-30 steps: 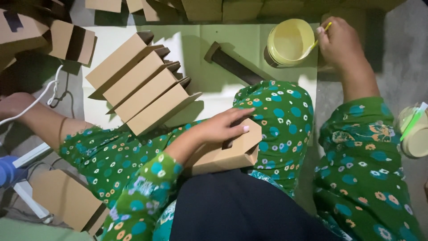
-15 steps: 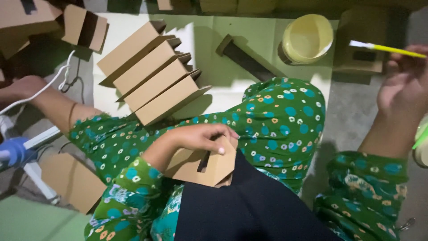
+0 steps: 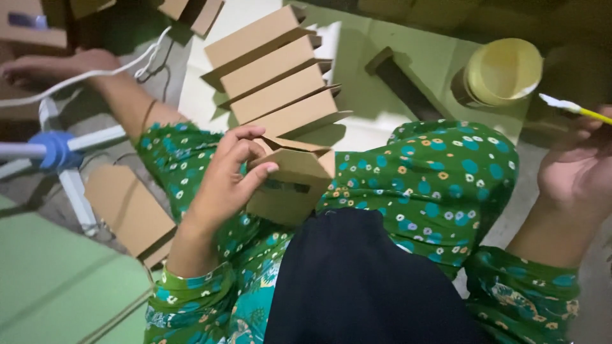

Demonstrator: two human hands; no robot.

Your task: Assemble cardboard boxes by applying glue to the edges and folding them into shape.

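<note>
L hand (image 3: 223, 181) has its fingers (image 3: 258, 175) curled on a folded cardboard box (image 3: 296, 185) resting on the lap, just below a row of similar boxes (image 3: 277, 83) on the floor. Box looks light, stiff but crushable, so prob best gripped at the folded edges, not the flat faces. R hand (image 3: 577, 175) pinches a yellow-handled brush (image 3: 574, 109) w/ white tip, near the yellow glue cup (image 3: 503, 71).

the right hand (image 3: 577, 175) is partly cut off by the frame edge, and so is the yellow brush (image 3: 577, 109) it holds. the left hand (image 3: 223, 181) hides part of the small cardboard box (image 3: 293, 185). the top-left corner is too dark to read.
</note>
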